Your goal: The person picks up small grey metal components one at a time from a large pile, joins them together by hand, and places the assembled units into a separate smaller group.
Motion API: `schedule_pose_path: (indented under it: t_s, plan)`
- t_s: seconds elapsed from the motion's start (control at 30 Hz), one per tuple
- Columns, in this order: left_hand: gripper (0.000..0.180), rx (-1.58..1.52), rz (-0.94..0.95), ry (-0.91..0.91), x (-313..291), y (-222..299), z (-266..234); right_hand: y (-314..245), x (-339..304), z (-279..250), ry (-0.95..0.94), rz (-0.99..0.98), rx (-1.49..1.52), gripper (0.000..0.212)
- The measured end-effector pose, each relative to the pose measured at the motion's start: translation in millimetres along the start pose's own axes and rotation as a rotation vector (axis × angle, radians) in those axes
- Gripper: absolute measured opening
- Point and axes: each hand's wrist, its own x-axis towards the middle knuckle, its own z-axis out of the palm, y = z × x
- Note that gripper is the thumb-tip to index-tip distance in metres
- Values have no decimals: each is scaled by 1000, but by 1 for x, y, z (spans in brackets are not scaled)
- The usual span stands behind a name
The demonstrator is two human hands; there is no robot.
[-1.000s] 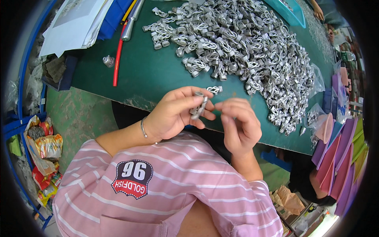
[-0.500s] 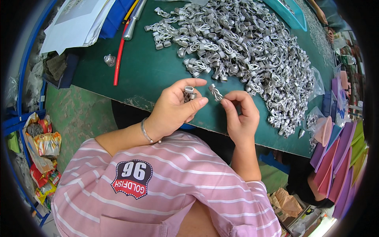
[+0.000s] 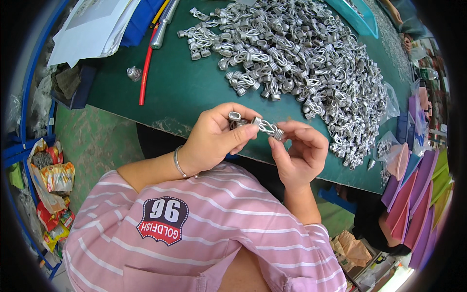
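The two hands meet over the near edge of the green table (image 3: 185, 90), and between them is one twisted metal piece (image 3: 267, 127), which has a ribbed collar at each end. The left hand (image 3: 221, 132) pinches its left end with the thumb and fingers, and in the same hand sits another metal piece (image 3: 234, 117), its oval opening turned upward. The right hand (image 3: 299, 148) grips the right end between thumb and index finger; its other fingers are bent.

Just beyond the hands, a large pile (image 3: 301, 61) of similar silver pieces covers much of the table. At the far side of the pile stands a turquoise tray (image 3: 348, 17). To the left lie a red stick (image 3: 146, 73), a silver tool (image 3: 162, 33) and, near the stick, a small metal cap (image 3: 134, 73). White papers (image 3: 90, 34) rest beside a blue bin (image 3: 139, 27).
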Motion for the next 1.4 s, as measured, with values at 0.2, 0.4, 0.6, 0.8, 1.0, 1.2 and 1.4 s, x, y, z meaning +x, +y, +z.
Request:
schedule_pose_path:
  t_s: [0.2, 0.4, 0.6, 0.8, 1.0, 1.2, 1.4]
  plan:
    - [13, -139, -147, -14, 0, -1, -3, -8, 6, 4, -29, -39, -139, 38]
    - [12, -50, -86, 3, -2, 0, -4, -7, 5, 0, 15, 217, -80, 23]
    - [15, 135, -27, 19, -4, -1, -4, -6, 2, -2, 32, 312, -30, 22]
    - [17, -93, -147, 38, 1, 0, -1, -17, 11, 3, -115, -70, -344, 26]
    - [12, -390, -246, 5, 4, 5, -5, -7, 36, -3, -176, -59, -626, 23]
    - [9, -219, -256, -125, 2, 5, -5, 19, 48, -5, -201, 2, -768, 19]
    - [22, 50, -120, 44, 2, 5, 2, -1, 28, -19, -23, 719, 151, 14]
